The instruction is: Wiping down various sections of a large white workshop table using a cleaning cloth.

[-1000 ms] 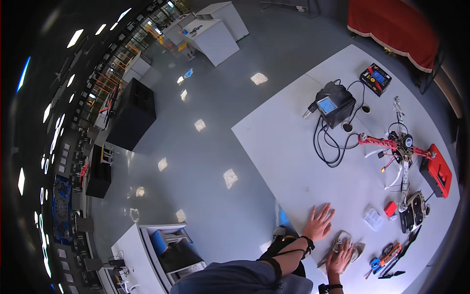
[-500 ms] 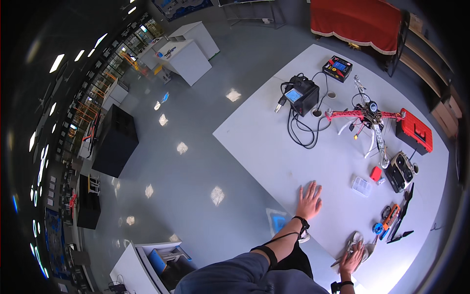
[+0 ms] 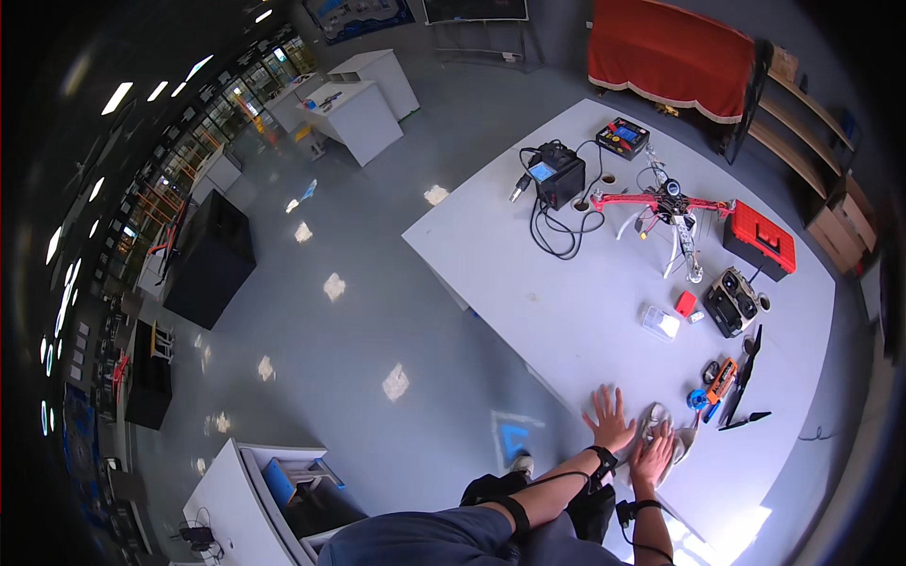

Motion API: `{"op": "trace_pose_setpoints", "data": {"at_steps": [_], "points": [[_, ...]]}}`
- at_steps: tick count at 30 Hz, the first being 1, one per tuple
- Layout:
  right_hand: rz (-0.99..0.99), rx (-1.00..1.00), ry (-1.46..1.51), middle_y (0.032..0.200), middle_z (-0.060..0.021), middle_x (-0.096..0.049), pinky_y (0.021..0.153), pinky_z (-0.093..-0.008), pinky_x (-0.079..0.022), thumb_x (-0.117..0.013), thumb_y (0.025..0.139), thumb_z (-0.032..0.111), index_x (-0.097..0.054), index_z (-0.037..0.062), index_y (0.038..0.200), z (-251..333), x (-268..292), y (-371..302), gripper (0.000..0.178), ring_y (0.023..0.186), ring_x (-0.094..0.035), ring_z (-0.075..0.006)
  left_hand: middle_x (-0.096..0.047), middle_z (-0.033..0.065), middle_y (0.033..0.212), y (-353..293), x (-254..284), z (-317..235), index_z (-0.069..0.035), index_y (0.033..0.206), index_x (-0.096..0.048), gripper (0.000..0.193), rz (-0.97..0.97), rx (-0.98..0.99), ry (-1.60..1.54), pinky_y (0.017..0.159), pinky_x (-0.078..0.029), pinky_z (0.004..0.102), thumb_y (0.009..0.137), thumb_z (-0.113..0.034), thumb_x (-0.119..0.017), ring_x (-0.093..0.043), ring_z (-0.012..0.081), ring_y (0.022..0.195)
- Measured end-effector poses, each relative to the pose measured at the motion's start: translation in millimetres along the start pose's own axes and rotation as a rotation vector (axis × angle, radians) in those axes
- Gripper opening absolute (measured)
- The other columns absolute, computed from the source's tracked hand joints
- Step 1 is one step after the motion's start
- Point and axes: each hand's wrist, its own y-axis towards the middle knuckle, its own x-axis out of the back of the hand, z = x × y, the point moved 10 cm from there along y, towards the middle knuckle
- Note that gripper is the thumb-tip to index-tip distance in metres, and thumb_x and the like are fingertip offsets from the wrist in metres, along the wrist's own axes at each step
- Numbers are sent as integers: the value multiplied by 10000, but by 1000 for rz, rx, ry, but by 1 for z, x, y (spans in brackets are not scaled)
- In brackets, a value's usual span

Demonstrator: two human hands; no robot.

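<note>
My left hand (image 3: pixel 612 422) is at the table's near edge with its fingers spread, and nothing is in it. Beside it on the right, my right hand (image 3: pixel 650 458) lies with fingers stretched out on a crumpled pale cloth (image 3: pixel 681 441). The cloth shows past the fingertips and to the right of the hand; the part under the palm is hidden. Closest to the cloth are a blue round part (image 3: pixel 696 399), an orange cylindrical tool-like item (image 3: pixel 722 376) and black propeller blades (image 3: pixel 750 370).
On the white table (image 3: pixel 500 255) stand a red-armed drone frame (image 3: pixel 672 203), a black station with a cable (image 3: pixel 563 179), a small printed box (image 3: pixel 623 138), a red toolbox (image 3: pixel 760 241), a radio controller (image 3: pixel 731 304) and a clear plastic case (image 3: pixel 660 322). A cabinet (image 3: pixel 222 500) is at lower left.
My left hand has come back toward me and to the right, now close beside my right hand. The right hand stays on the cloth. The whole view has shifted slightly.
</note>
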Motion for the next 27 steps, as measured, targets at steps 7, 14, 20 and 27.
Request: {"op": "trace_pose_setpoints", "data": {"at_steps": [7, 14, 20, 27], "points": [[153, 104, 46, 1479, -141, -360, 1134, -496, -212, -538, 862, 246, -504, 26, 1241, -64, 20, -67, 440, 1378, -281, -401, 97, 216, 1567, -28, -41, -7, -116, 1524, -6, 1019, 32, 176, 119, 998, -64, 778, 790, -512, -591, 106, 446, 1430], [-74, -250, 16, 1450, -183, -382, 1124, -496, -235, -552, 876, 176, -480, 16, 1233, -227, 93, -85, 398, 1353, -313, -404, 169, 283, 1528, -9, -54, -21, -26, 1485, 128, 1433, 18, 368, 6, 1064, -33, 703, 573, -704, -743, 132, 442, 1426], [-107, -426, -84, 1487, -134, -333, 1141, -466, -202, -500, 934, 237, -440, 36, 1287, -272, 109, -42, 410, 1405, -241, -360, 229, 303, 1502, -6, -44, -19, -20, 1441, 243, 1611, 90, 452, -21, 1080, -3, 674, 440, -590, -883, 206, 439, 1408], [-148, -342, -223, 1464, -124, -379, 1134, -460, -223, -447, 944, 219, -443, 40, 1302, -328, 126, -6, 400, 1364, -320, -343, 273, 288, 1491, -26, -52, -34, -16, 1440, 242, 1569, 102, 401, -79, 1050, 55, 697, 483, -527, -891, 247, 451, 1388]]}}
